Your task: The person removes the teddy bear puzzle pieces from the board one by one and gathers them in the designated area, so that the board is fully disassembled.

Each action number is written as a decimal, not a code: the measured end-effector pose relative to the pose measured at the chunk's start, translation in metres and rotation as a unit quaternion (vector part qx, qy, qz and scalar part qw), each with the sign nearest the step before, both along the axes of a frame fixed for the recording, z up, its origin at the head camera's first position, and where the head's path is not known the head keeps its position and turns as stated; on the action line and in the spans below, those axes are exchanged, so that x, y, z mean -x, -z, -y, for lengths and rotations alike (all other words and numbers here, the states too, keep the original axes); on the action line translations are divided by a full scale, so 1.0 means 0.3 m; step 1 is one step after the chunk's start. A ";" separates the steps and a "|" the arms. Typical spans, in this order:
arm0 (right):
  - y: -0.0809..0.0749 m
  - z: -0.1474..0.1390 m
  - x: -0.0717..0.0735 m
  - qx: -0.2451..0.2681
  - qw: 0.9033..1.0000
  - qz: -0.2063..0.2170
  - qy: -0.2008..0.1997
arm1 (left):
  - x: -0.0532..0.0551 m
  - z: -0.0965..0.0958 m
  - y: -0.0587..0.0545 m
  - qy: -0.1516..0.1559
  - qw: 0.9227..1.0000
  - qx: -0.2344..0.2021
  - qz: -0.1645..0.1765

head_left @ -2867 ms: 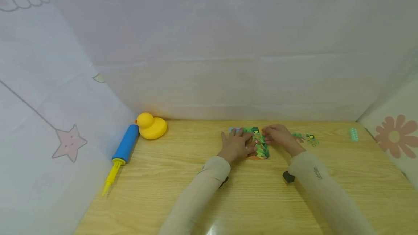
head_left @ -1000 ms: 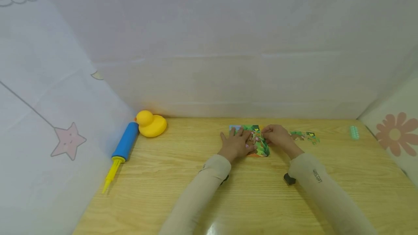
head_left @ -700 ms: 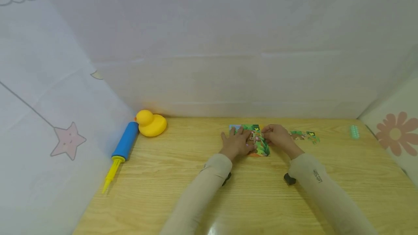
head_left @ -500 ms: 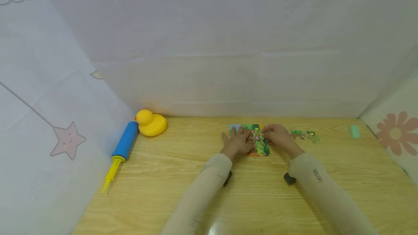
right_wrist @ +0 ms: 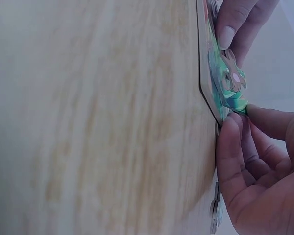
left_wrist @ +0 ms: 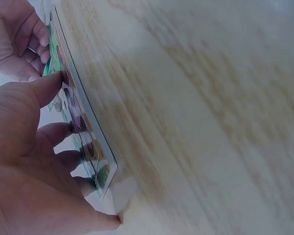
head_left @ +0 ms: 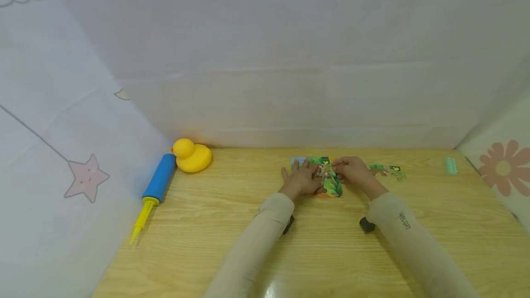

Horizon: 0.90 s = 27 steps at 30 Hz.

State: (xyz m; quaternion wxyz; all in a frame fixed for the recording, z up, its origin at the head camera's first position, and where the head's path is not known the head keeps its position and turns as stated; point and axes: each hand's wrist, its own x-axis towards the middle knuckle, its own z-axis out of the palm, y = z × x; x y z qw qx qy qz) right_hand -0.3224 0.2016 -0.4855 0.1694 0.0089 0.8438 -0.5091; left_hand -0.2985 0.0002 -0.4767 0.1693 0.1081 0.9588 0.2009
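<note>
On the wooden table (head_left: 198,238), the puzzle board (head_left: 333,188) lies right of the frame's centre. The left hand (head_left: 302,182), its fingers spread wide, rests on this board. The right hand (head_left: 354,172) pinches a puzzle piece (right_wrist: 236,79) at the board's right side.

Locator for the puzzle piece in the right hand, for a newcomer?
On the wooden table, find the colourful puzzle board under the left hand. At its right edge, the right hand pinches the puzzle piece, green and brown with a pink spot. Unlike the loose pieces lying farther right, it is held, tilted up off the board.
</note>
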 end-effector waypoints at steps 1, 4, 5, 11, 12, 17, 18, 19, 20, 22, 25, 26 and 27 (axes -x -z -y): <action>0.001 -0.001 0.001 0.003 1.000 0.003 0.001 | -0.001 0.000 -0.002 0.001 1.000 0.002 0.001; 0.005 -0.004 0.008 0.017 1.000 0.016 0.006 | -0.001 -0.002 -0.004 0.002 1.000 0.008 0.003; 0.005 -0.005 0.010 0.021 1.000 0.019 0.007 | -0.002 -0.003 -0.005 0.002 1.000 0.008 0.005; 0.003 -0.014 0.014 0.034 0.999 0.027 0.011 | -0.002 -0.002 -0.007 -0.004 1.000 0.007 0.013; 0.004 -0.016 0.014 0.035 0.999 0.028 0.013 | -0.001 -0.002 -0.006 -0.004 1.000 0.009 0.013; 0.013 -0.042 0.018 0.059 0.998 0.035 0.013 | 0.002 -0.010 -0.008 -0.003 1.000 0.016 0.011; 0.017 -0.048 0.020 0.067 0.997 0.038 0.015 | 0.002 -0.011 -0.006 -0.003 1.000 0.016 0.010; 0.019 -0.054 0.019 0.075 0.996 0.040 0.012 | 0.003 -0.012 -0.004 -0.003 1.000 0.018 0.009; 0.020 -0.061 0.020 0.083 0.996 0.044 0.013 | 0.004 -0.013 -0.002 -0.003 1.000 0.018 0.008; 0.021 -0.072 0.018 0.099 0.994 0.051 0.014 | 0.005 -0.012 0.003 -0.002 1.000 0.021 0.004; 0.017 -0.097 0.014 0.119 0.991 0.057 0.017 | 0.006 -0.011 0.009 -0.001 1.000 0.028 -0.002; 0.016 -0.107 0.012 0.125 0.990 0.058 0.017 | 0.006 -0.010 0.010 -0.001 1.000 0.029 -0.005; 0.014 -0.119 0.010 0.130 0.990 0.056 0.014 | 0.006 -0.010 0.010 -0.001 0.999 0.032 -0.009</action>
